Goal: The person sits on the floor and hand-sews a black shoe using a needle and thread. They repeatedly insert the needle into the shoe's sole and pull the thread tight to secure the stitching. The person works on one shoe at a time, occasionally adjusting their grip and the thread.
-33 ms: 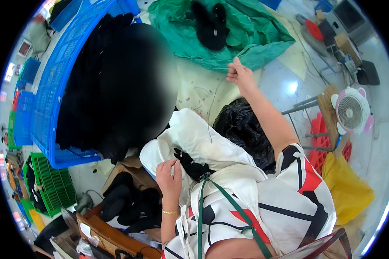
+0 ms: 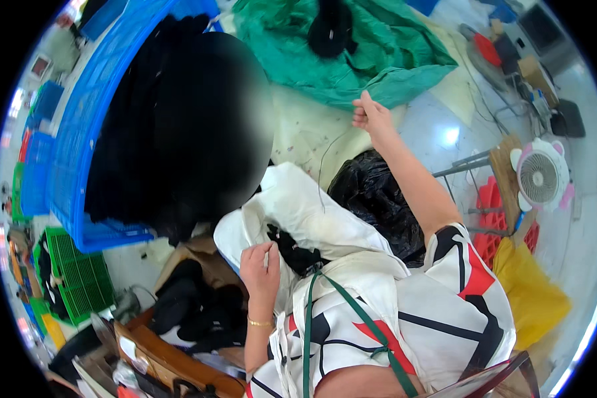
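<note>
While the hands (image 2: 260, 264) are apart, black bundle (image 2: 294, 253) adjoins the left.

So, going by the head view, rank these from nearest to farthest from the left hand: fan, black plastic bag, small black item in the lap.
From the left hand:
1. Small black item: in the lap, just right of the fingers.
2. Black plastic bag: beyond the lap, to the right.
3. Fan: far right.
</note>
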{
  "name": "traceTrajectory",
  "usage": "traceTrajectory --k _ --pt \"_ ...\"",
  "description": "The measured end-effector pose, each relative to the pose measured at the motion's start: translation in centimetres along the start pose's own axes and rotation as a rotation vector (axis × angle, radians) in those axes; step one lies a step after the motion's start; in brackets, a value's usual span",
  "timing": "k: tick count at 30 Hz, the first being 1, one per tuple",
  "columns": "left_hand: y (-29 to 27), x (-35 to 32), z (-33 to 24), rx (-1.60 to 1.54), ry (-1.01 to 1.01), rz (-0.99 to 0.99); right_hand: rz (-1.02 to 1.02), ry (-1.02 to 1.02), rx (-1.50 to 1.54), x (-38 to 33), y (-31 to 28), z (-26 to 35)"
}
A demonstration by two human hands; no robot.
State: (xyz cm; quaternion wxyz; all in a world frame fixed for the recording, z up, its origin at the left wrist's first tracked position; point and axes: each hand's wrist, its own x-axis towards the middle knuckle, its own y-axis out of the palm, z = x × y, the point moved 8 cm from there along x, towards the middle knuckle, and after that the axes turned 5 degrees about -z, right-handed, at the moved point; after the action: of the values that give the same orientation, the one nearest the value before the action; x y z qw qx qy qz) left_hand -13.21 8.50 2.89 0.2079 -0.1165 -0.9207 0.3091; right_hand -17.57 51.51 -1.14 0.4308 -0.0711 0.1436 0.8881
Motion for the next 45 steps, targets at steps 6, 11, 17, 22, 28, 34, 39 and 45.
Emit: traceTrajectory --k 6,11,17,22,28,34,39,45 --pt "1.1 -1.3 3.7 -0.100 -0.270 0.084 0.332 -0.133 -0.517 -11.4 0.9 -9.6" --pt "6.1 0.5 0.4 -0.939 -0.453 0.374 0.937 0.135 -0.166 -24.4 8.8 -6.0" --pt "8.9 -1.0 -0.7 -1.079 -0.699 0.694 0.929 0.414 -0.041 -22.5 8.2 -3.8" --pt "7.4 -1.8 4.6 -0.949 -0.760 0.326 0.419 0.579 0.375 -15.2 2.9 -4.3" --pt "6.4 -2.1 6.7 -0.747 -0.800 0.235 -0.206 0.224 0.654 -5.3 -8.8 -3.4" --pt "7.1 -1.7 4.3 0.102 -0.087 0.275 -0.296 -0.117 0.430 -4.9 -12.9 -1.6" --pt "9.9 -4.0 5.1 0.296 -0.105 0.577 -0.009 0.156 0.238 -8.7 -6.4 -7.9" --pt "8.6 -3.2 6.7 0.207 -0.171 0.403 0.205 0.261 0.032 -12.9 -1.0 -11.2"
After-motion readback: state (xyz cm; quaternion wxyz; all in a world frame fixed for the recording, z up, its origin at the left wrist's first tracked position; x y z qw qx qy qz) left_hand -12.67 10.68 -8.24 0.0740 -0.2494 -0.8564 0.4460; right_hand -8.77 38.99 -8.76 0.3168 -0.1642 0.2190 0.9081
